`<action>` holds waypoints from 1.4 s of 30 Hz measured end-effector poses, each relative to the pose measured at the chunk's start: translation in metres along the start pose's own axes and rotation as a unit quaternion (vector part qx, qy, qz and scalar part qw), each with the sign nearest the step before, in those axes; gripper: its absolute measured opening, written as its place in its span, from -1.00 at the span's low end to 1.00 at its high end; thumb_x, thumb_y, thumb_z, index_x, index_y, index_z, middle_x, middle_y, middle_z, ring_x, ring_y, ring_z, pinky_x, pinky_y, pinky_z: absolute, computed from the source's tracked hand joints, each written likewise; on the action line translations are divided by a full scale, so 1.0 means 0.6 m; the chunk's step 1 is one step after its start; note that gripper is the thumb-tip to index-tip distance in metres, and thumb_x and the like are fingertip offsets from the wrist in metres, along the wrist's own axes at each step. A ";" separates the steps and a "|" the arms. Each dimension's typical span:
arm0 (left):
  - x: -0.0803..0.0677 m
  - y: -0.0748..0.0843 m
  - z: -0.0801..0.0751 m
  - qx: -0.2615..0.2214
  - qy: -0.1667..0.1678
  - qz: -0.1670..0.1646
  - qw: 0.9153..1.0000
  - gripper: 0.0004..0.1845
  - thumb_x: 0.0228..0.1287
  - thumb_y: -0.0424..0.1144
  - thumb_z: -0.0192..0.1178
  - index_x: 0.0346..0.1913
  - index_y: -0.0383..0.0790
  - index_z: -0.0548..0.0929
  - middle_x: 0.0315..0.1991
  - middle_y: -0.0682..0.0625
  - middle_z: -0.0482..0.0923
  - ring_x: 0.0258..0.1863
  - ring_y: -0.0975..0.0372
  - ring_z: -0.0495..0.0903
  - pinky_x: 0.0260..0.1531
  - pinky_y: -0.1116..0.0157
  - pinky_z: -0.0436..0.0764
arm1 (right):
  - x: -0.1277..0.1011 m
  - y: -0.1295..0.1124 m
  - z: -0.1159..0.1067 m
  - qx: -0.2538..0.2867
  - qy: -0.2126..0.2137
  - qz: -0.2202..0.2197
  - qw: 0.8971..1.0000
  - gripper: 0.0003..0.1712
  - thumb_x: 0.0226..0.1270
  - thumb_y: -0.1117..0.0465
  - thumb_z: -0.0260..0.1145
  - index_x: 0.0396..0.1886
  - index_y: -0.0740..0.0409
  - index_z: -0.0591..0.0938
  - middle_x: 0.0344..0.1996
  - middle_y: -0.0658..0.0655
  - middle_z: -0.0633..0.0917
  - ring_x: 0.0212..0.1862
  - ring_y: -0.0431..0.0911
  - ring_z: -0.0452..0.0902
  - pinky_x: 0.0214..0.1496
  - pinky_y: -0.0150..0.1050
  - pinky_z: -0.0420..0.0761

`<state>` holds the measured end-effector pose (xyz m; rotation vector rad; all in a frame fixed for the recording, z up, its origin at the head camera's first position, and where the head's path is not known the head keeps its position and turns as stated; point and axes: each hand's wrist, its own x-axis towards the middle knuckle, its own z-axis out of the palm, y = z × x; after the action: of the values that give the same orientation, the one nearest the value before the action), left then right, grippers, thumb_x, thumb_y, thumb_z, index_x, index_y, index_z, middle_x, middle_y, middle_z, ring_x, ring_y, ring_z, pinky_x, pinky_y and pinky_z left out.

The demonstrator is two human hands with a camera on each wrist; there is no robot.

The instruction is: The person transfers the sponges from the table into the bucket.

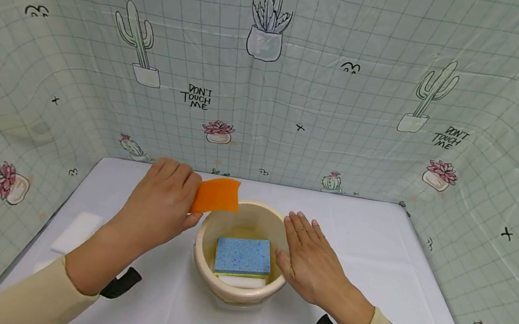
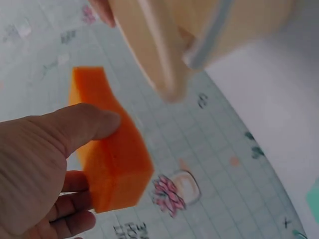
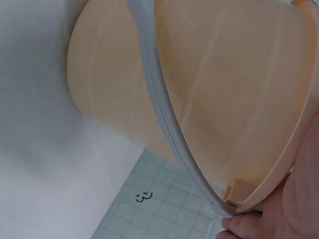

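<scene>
My left hand (image 1: 162, 204) pinches an orange sponge (image 1: 217, 196) between thumb and fingers, over the far left of a cream bucket's rim (image 1: 202, 236). In the left wrist view the thumb lies along the top of the thick orange block (image 2: 127, 159). Inside the bucket a blue sponge (image 1: 243, 255) with a yellow-green underside lies over a white block (image 1: 242, 281). My right hand (image 1: 310, 260) rests at the right side of the rim with its fingers straight. In the right wrist view its fingertips are beside the end of the bucket's grey handle (image 3: 164, 119).
A white block (image 1: 77, 233) lies on the white table (image 1: 354, 222) left of the bucket, partly behind the left forearm. Around the table hangs a grid-patterned cloth (image 1: 296, 96) printed with cacti. Each wrist wears a black strap (image 1: 122, 283).
</scene>
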<state>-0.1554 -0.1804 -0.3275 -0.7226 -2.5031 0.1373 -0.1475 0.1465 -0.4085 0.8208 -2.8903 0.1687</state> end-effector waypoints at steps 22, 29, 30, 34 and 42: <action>0.037 0.105 0.051 -0.024 -0.183 0.045 0.982 -0.30 0.28 0.28 0.39 0.08 -0.35 0.68 -0.08 -0.16 0.61 0.03 -0.04 0.49 0.33 -0.02 0.45 | 0.004 -0.001 0.001 0.015 -0.009 0.008 1.000 -0.20 0.67 -0.11 0.02 0.61 0.38 0.27 0.62 0.34 0.28 0.67 0.21 0.13 0.70 0.19 0.09; 0.039 0.114 0.063 -0.012 -0.218 0.042 0.975 -0.27 0.28 0.31 0.38 0.13 -0.33 0.69 0.01 -0.16 0.64 0.11 -0.05 0.51 0.36 -0.03 0.43 | 0.004 -0.002 0.001 0.017 -0.012 0.014 1.000 -0.19 0.67 -0.12 0.02 0.62 0.37 0.26 0.62 0.33 0.27 0.67 0.20 0.12 0.71 0.19 0.07; 0.039 0.115 0.065 -0.010 -0.219 0.042 0.975 -0.27 0.28 0.31 0.38 0.13 -0.33 0.69 0.01 -0.16 0.64 0.10 -0.04 0.51 0.36 -0.03 0.43 | 0.004 -0.002 0.001 0.018 -0.012 0.015 1.000 -0.19 0.67 -0.12 0.02 0.62 0.37 0.26 0.62 0.33 0.28 0.67 0.20 0.12 0.71 0.19 0.07; 0.037 0.117 0.074 -0.006 -0.221 0.043 0.974 -0.24 0.25 0.35 0.40 0.13 -0.31 0.70 0.01 -0.13 0.65 0.11 -0.02 0.51 0.34 -0.02 0.44 | 0.004 -0.002 0.001 0.019 -0.011 0.015 1.000 -0.19 0.67 -0.12 0.02 0.62 0.38 0.26 0.62 0.33 0.28 0.67 0.21 0.13 0.70 0.19 0.07; 0.034 0.118 0.083 0.001 -0.219 0.050 0.974 -0.33 0.27 0.29 0.41 0.11 -0.24 0.73 -0.02 -0.07 0.67 0.09 0.03 0.52 0.33 0.02 0.44 | 0.003 -0.001 0.002 0.023 -0.013 0.019 0.999 -0.18 0.67 -0.13 0.01 0.63 0.38 0.25 0.63 0.33 0.26 0.68 0.20 0.11 0.71 0.19 0.04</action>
<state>-0.1626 -0.1071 -0.3777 -0.8973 -2.8798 0.3715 -0.1485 0.1447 -0.4094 0.7798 -2.9380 0.2306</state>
